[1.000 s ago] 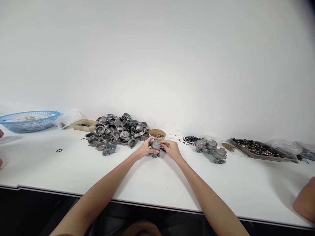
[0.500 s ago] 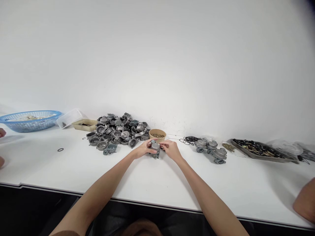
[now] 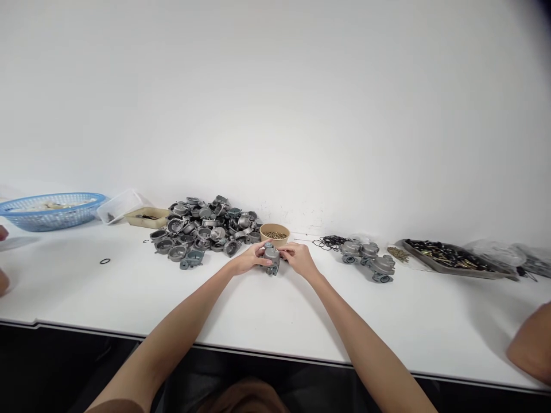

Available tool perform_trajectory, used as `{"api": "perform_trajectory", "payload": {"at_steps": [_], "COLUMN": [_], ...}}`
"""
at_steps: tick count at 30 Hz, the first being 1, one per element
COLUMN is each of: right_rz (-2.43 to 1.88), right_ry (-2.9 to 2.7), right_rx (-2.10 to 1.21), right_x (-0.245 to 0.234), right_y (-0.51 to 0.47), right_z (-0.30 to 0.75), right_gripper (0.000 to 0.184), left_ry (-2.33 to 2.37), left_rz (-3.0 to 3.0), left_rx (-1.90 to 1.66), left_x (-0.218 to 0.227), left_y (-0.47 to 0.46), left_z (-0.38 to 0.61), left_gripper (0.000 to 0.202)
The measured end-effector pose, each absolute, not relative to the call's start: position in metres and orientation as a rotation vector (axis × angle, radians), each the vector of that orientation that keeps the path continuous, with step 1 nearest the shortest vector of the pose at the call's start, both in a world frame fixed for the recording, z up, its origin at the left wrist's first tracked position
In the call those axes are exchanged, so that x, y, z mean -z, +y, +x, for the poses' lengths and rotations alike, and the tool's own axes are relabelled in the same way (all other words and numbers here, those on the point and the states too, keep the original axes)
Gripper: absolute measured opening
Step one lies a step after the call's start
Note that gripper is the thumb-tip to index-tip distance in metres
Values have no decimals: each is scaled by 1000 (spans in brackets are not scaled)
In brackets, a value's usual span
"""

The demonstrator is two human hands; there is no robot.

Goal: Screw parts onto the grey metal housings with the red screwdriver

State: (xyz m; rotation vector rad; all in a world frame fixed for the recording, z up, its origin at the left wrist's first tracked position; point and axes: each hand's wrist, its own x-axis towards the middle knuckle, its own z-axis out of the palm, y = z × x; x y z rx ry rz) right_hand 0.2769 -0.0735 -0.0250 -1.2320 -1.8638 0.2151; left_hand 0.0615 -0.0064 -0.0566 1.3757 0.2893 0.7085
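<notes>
A grey metal carburetor [image 3: 271, 256] stands in front of me on the white table. My left hand [image 3: 248, 260] is closed round its left side, the thumb lying across its front. Pinched fingers of my right hand [image 3: 298, 257] touch the upper right side of the carburetor; whatever is between their tips is too small to make out. Just behind both hands is a tan bowl [image 3: 274, 234] of small brass-coloured parts. On the left lies a heap of grey carburetor bowls and bodies [image 3: 206, 229].
Several carburetors [image 3: 369, 257], black rubber rings [image 3: 330, 242], a brass pile [image 3: 398, 253] and a tray [image 3: 460, 269] of black and brass parts lie to the right. Leftward are a blue basket [image 3: 55, 217], a yellowish tray [image 3: 146, 218] and a black ring [image 3: 105, 261]. Other people's arms [image 3: 534, 344] show at both edges.
The view has shifted slightly. Both hands stay on the carburetor, with my right fingers still at its upper right side.
</notes>
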Motion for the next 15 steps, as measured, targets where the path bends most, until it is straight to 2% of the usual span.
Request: {"api": "perform_trajectory", "payload": {"at_steps": [15], "right_rz": [-1207], "right_ry": [-1925], "right_rx": [-284], "right_x": [26], "right_y": [-72], "right_z": [281], "right_gripper": [31], "left_ry": [311], "left_rz": [1508], "left_rx": [-677], "left_x": [50], "left_y": [-11], "left_z": [59], "left_gripper": [97]}}
